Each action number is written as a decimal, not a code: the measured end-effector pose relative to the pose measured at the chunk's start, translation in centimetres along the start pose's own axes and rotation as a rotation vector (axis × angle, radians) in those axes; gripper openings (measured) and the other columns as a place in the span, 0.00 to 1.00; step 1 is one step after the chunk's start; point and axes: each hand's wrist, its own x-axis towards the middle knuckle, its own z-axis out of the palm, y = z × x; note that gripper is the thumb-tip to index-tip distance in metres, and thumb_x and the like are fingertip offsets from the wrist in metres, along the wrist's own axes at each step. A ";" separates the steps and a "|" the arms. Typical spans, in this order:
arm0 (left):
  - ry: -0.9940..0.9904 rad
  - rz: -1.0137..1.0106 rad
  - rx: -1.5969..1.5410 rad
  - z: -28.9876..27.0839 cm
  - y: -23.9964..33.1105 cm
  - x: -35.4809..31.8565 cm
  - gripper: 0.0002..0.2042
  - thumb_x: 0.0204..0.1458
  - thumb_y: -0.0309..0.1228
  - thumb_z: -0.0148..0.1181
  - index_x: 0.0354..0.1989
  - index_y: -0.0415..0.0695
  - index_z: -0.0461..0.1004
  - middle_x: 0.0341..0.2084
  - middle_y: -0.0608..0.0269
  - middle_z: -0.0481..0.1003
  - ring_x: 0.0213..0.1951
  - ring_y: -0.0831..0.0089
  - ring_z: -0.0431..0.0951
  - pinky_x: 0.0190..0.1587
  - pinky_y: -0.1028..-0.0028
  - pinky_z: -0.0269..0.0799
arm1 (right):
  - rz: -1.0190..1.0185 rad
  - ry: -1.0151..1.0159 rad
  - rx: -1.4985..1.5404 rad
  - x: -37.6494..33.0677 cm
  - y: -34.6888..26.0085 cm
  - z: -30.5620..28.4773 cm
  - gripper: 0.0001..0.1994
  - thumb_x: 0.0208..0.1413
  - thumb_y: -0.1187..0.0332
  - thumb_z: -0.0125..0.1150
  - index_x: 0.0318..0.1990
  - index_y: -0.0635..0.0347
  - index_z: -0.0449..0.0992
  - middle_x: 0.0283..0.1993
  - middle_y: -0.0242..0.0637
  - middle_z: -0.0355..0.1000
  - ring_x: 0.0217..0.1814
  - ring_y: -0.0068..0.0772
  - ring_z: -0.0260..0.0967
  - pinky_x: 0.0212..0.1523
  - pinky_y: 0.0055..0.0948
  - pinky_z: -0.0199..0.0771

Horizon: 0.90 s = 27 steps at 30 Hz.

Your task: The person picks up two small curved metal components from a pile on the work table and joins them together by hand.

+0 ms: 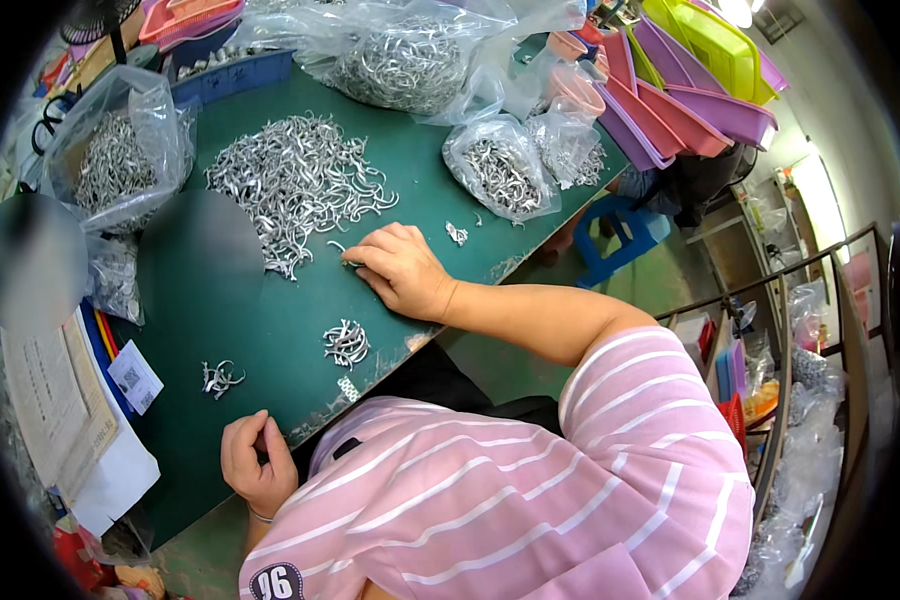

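Observation:
A heap of small curved silvery metal pieces (295,180) lies on the green tabletop. Just right of it, my right hand (400,268) rests low over the table with fingers bent together; one curved metal piece (336,245) shows at its fingertips. At the near edge my left hand (258,462) is closed, thumb and fingers curled in, and whatever it may hold is hidden. Between the hands sits a small pile of curved pieces (346,343). A smaller group (221,378) lies just beyond my left hand.
Clear bags of metal pieces (498,168) stand at the back and left. A blue tray (235,80) is behind the heap. Papers (65,400) lie at left. Stacked plastic baskets (685,110) and a blue stool (615,240) are at right. Two blurred patches hide parts at left.

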 end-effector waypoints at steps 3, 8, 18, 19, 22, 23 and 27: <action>-0.059 -0.085 -0.120 -0.9 -0.1 -0.2 0.07 0.50 0.15 0.59 0.38 0.35 0.76 0.28 0.57 0.74 0.21 0.77 0.67 0.20 0.80 0.60 | 0.015 -0.037 0.000 -0.3 0.1 -0.1 0.12 0.49 0.75 0.62 0.43 0.53 0.77 0.37 0.32 0.70 0.42 0.37 0.66 0.45 0.36 0.61; -0.061 -0.171 -0.211 -0.9 -0.2 -0.4 0.06 0.51 0.16 0.59 0.38 0.35 0.76 0.29 0.59 0.73 0.20 0.81 0.65 0.21 0.82 0.58 | 0.055 -0.088 0.010 -0.4 0.0 -0.4 0.12 0.51 0.76 0.61 0.44 0.53 0.77 0.38 0.33 0.70 0.43 0.39 0.66 0.45 0.37 0.61; 0.014 -0.266 0.019 0.0 -0.3 -0.9 0.05 0.56 0.18 0.57 0.39 0.34 0.76 0.28 0.63 0.72 0.24 0.82 0.66 0.25 0.83 0.61 | 0.050 -0.057 0.135 -0.4 0.3 -0.1 0.14 0.48 0.77 0.59 0.44 0.55 0.77 0.40 0.34 0.70 0.43 0.40 0.65 0.44 0.37 0.62; 0.023 -0.285 0.043 -0.2 -1.0 -1.6 0.06 0.57 0.19 0.57 0.41 0.34 0.76 0.27 0.64 0.72 0.25 0.83 0.67 0.26 0.84 0.62 | 0.046 -0.060 0.157 -0.4 0.3 0.0 0.14 0.48 0.78 0.59 0.44 0.55 0.77 0.40 0.34 0.70 0.44 0.40 0.65 0.44 0.37 0.62; 0.074 -0.328 0.129 0.1 -1.1 -2.1 0.09 0.58 0.21 0.57 0.46 0.33 0.75 0.26 0.68 0.72 0.26 0.85 0.66 0.27 0.83 0.62 | 0.062 -0.026 0.206 -0.8 0.1 0.5 0.15 0.47 0.77 0.57 0.45 0.56 0.77 0.44 0.36 0.70 0.47 0.41 0.66 0.47 0.38 0.63; 0.080 -0.335 0.138 0.2 -0.9 -1.8 0.09 0.59 0.21 0.56 0.46 0.33 0.74 0.25 0.69 0.71 0.25 0.85 0.65 0.26 0.83 0.62 | 0.066 -0.006 0.219 -0.9 0.1 0.4 0.16 0.47 0.77 0.57 0.45 0.57 0.77 0.45 0.37 0.70 0.47 0.41 0.66 0.47 0.38 0.63; -0.022 -0.297 0.305 -0.7 -1.0 -1.8 0.09 0.60 0.21 0.56 0.46 0.32 0.74 0.25 0.69 0.70 0.23 0.86 0.62 0.24 0.83 0.58 | 0.003 0.011 0.223 -1.0 0.2 0.8 0.15 0.49 0.74 0.54 0.47 0.60 0.76 0.52 0.40 0.70 0.56 0.43 0.66 0.55 0.40 0.63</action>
